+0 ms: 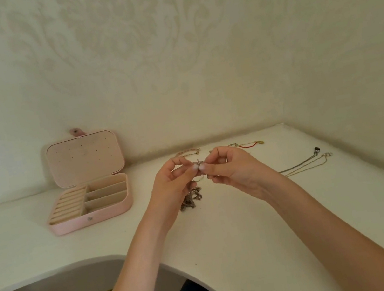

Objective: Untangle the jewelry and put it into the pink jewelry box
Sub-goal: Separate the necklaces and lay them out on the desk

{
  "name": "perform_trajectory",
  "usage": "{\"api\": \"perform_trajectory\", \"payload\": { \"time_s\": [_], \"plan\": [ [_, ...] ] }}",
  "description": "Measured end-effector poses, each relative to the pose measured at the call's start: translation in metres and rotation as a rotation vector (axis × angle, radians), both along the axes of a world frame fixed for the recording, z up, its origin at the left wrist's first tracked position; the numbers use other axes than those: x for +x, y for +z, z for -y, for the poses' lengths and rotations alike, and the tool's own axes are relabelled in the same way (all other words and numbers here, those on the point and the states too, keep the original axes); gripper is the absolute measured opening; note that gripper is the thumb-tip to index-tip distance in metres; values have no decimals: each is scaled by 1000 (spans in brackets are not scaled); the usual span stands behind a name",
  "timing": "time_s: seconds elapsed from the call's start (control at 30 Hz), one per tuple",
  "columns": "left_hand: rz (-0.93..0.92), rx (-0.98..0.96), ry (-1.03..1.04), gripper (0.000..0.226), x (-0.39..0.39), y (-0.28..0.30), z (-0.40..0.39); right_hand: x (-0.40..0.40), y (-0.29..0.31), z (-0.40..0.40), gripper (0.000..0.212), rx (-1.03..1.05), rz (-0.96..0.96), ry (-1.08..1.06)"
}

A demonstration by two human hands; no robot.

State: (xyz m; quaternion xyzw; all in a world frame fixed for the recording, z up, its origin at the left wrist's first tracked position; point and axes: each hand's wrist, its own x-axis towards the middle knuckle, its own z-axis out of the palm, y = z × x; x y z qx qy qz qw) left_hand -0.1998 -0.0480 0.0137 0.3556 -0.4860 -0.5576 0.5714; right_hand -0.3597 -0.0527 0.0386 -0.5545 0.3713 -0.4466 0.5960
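A: Where is the tangled chain (192,197)?
B: It hangs under the left hand (175,183); both hands pinch its small top part between them, the right hand (231,171) opposite.
A: And the pink jewelry box (89,203)?
B: Open, nearer the left hand, toward the desk (252,237) back edge.

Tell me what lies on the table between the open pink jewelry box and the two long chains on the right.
In the head view, between the pink jewelry box and the long chains, both hands, left hand and right hand, pinch a small piece; a tangled chain clump lies beneath.

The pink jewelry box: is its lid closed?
No, the pink jewelry box lies open on the table, its lid standing upright at the back and the compartments showing.
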Motion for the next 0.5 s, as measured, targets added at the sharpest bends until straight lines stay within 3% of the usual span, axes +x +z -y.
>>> {"api": "perform_trajectory", "payload": {
  "time_s": [0.27, 0.37, 0.5],
  "plan": [
    [-133, 10, -79, 21, -2, -7, 6, -2, -3, 5, 18, 139, 157, 41],
    [-56, -5, -94, 29, -2, -7, 5, -2, -2, 5, 15, 143, 163, 21],
    [95, -28, 16, 12, -2, -11, 5, 0, -6, 5, 14, 91, 101, -13]
  ]
}}
